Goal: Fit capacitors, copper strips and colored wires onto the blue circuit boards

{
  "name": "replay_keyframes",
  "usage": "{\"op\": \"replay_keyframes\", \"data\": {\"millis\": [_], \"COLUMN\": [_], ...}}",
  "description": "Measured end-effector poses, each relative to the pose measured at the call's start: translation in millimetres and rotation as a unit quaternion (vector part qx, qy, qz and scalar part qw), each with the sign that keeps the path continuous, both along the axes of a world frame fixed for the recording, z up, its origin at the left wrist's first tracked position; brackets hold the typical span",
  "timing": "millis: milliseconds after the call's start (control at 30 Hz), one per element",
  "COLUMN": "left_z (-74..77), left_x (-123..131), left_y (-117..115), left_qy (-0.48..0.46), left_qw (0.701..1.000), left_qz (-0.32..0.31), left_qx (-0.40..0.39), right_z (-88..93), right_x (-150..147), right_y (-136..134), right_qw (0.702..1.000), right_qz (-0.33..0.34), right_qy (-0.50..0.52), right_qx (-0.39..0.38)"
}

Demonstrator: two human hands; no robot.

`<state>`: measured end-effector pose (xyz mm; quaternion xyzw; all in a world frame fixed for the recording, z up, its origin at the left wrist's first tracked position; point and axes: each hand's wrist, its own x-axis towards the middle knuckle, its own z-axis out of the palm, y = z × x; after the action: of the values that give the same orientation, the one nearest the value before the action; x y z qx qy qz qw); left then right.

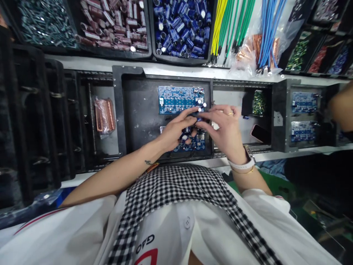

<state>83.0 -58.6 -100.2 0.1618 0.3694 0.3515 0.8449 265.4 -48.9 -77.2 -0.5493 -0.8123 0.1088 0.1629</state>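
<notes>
Over a black tray (140, 110) my two hands meet, fingertips close together. My right hand (225, 127) pinches a small blue capacitor (199, 119) between thumb and fingers. My left hand (178, 129) is closed, its thumb and forefinger reaching to the same capacitor; more blue capacitors seem to lie under its curled fingers, partly hidden. Just beyond the fingers lies the upper blue circuit board (176, 100), with several white-topped capacitors standing at its right end. The lower blue circuit board (200, 143) sits beneath my hands, largely covered by them.
Bins of blue capacitors (182, 27) and brown capacitors (116, 24) line the back, beside yellow, green and blue wires (268, 33). Right of the tray are a phone (260, 133) and another tray with two boards (303, 101). Wrapped copper-coloured parts (104, 115) lie left. Another person's arm (342, 106) shows far right.
</notes>
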Motion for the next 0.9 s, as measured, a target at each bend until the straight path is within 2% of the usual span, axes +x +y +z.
{"op": "replay_keyframes", "data": {"millis": [67, 167, 267, 367, 467, 567, 633, 733, 800, 833, 900], "left_z": [1.7, 6.3, 13.4, 18.5, 16.3, 7.9, 2.5, 0.4, 3.7, 6.3, 12.1], "left_x": [3, 5, 2, -4, -6, -6, -8, -13, -17, -18, -17], "left_y": [0, -1, -5, -16, -31, -43, -48, -53, -55, -56, -60], "left_qy": [-0.005, 0.012, 0.022, 0.011, 0.022, 0.036, 0.027, -0.003, -0.033, -0.050, -0.074], "left_qw": [1.000, 0.998, 0.997, 0.997, 0.997, 0.998, 0.999, 0.999, 0.996, 0.992, 0.981], "left_qz": [-0.003, -0.011, -0.033, -0.055, -0.056, -0.039, -0.032, -0.040, -0.082, -0.118, -0.175], "left_qx": [-0.020, -0.056, -0.066, -0.057, -0.044, -0.030, -0.016, 0.008, 0.014, 0.009, -0.030], "right_z": [-2.1, -18.5, -34.1, -41.2, -45.8, -48.0, -41.8, -14.6, 8.8, 18.5, 28.5], "right_x": [0, 6, 12, 13, 13, 11, 8, 2, -1, -1, 1], "right_y": [-4, 3, 11, 16, 18, 18, 15, 1, -14, -22, -38], "right_qw": [1.000, 0.998, 0.999, 0.999, 0.999, 0.998, 0.998, 1.000, 0.990, 0.975, 0.946], "right_qz": [-0.014, -0.053, -0.038, -0.029, -0.019, -0.007, -0.008, -0.003, 0.066, 0.113, 0.163], "right_qy": [-0.005, -0.029, -0.032, -0.027, -0.028, -0.037, -0.038, 0.015, 0.089, 0.127, 0.179], "right_qx": [0.006, 0.027, 0.018, 0.025, 0.039, 0.046, 0.043, 0.004, -0.087, -0.143, -0.214]}}
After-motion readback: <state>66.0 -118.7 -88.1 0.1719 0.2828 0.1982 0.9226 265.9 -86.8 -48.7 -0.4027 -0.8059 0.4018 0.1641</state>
